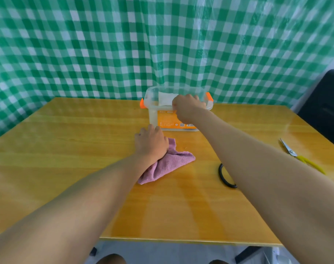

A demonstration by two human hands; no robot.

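Observation:
A clear plastic box (152, 103) with orange side clips and an orange label stands at the far middle of the wooden table (67, 149). A white sheet (165, 99) sticks up inside it. My right hand (187, 108) is at the box's near rim with its fingers curled over the edge. My left hand (150, 143) lies on a crumpled pink cloth (170, 162) just in front of the box, its fingers bent down onto the cloth.
A black ring-shaped band (224, 176) lies to the right of the cloth, partly under my right forearm. Scissors with yellow handles (299, 156) lie near the table's right edge. A black chair (326, 109) stands at the right. A green checked curtain hangs behind.

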